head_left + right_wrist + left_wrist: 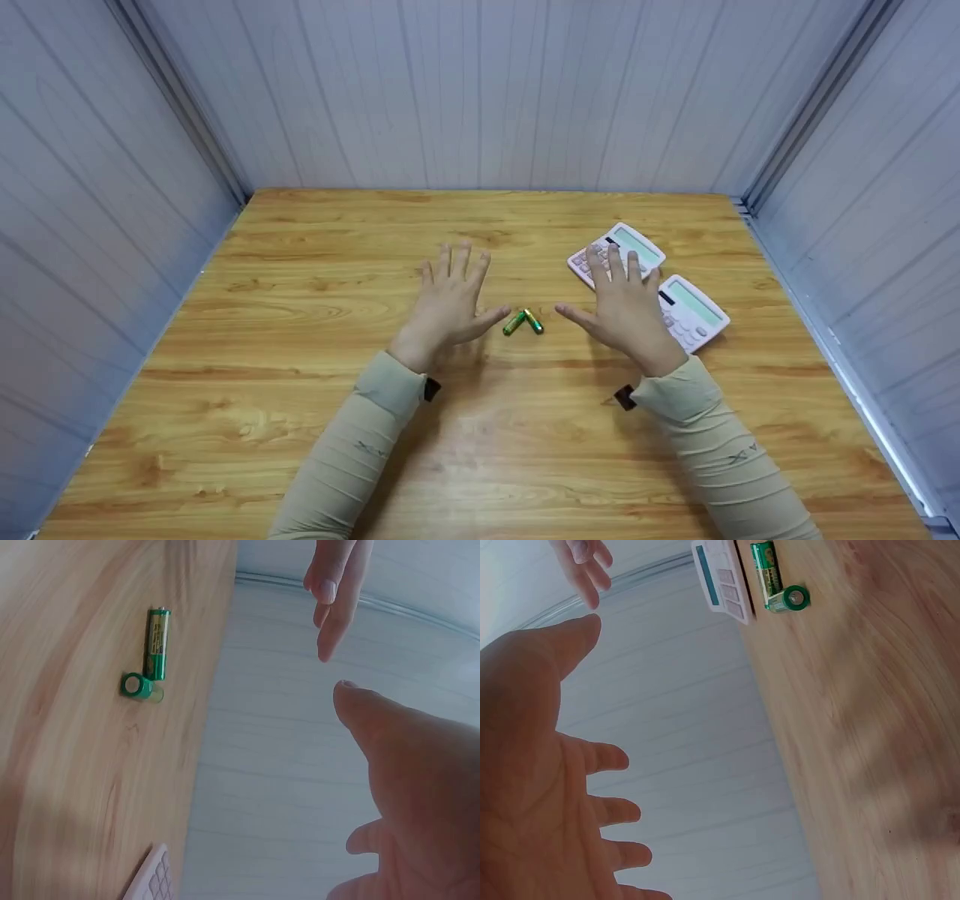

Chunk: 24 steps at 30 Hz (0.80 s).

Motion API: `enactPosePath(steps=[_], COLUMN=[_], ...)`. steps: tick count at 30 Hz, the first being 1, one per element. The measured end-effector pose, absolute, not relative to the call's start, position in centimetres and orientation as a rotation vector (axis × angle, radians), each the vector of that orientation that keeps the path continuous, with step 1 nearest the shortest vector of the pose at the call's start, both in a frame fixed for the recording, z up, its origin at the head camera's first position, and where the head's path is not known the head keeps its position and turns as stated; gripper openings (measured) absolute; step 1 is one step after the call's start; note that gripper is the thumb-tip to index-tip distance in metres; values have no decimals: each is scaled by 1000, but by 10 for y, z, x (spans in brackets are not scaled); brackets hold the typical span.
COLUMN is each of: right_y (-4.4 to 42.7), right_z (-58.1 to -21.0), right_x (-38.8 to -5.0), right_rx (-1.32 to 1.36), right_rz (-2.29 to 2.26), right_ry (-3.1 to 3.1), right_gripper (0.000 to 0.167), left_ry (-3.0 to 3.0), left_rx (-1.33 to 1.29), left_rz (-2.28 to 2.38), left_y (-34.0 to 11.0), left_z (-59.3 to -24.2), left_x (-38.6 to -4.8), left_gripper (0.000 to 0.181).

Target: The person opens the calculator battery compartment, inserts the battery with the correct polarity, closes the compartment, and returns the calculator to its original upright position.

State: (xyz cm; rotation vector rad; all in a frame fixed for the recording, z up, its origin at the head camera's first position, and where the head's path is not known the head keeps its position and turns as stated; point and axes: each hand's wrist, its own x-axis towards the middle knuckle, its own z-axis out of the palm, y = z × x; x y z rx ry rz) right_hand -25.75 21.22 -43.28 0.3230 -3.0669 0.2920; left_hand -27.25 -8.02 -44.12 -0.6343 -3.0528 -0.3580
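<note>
Two green batteries [514, 323] [766, 568] [157, 645] lie on the wooden table, close together at an angle. To their left my left hand [448, 304] [532, 765] hovers with fingers spread, holding nothing. On the other side my right hand [626, 307] [427, 780] is also raised over the table, its fingers spread. Beneath and beyond the right hand is a pale pink calculator [651, 261], partly covered by its fingers. A second pale pink calculator [709, 319] lies to the right of that hand, partly hidden by it.
The wooden table [247, 322] is enclosed by pale panelled walls [465, 90] at the back and on both sides. Metal posts stand in the back corners. Each sleeve has a small dark object at the wrist.
</note>
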Motion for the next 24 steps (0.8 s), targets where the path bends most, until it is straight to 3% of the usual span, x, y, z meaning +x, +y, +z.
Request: enactPosePath(steps=[24], right_y=[259], right_z=[-425], right_x=[-267], right_rx=[187], right_rz=[360], right_ry=[-3071], right_gripper=[103], left_ry=[-3033], left_rx=[-769], left_rz=[-427], left_y=[-73], left_z=[-445], left_x=[-274], left_gripper=[86])
